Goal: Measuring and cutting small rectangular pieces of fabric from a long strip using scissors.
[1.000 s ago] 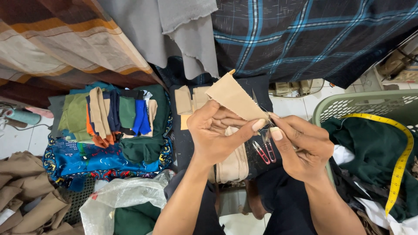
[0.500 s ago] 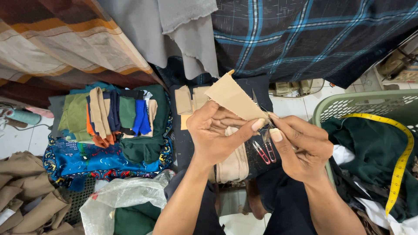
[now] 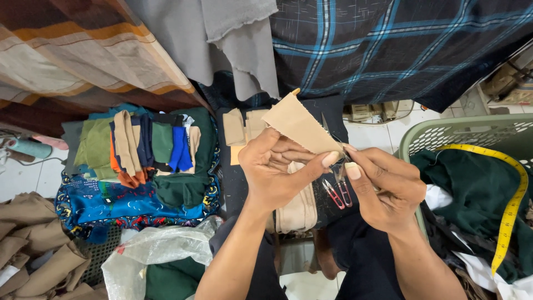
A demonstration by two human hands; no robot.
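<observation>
My left hand [image 3: 280,172] pinches a small tan fabric piece [image 3: 300,125] between thumb and fingers, holding it up over my lap. My right hand [image 3: 383,186] meets it at the piece's lower right corner, fingers pinched together on a thin dark tool whose tip shows beside the fabric; I cannot tell what it is. Below the hands, red-handled thread snips [image 3: 337,193] lie on a dark cloth, next to a stack of tan fabric strips [image 3: 298,208]. More tan pieces [image 3: 240,129] lie behind the left hand.
A pile of folded cloth scraps [image 3: 139,144] in green, blue and orange sits left on a blue patterned fabric. A green plastic basket [image 3: 444,132] with dark green cloth and a yellow tape measure [image 3: 513,205] stands right. A clear plastic bag [image 3: 150,258] lies lower left.
</observation>
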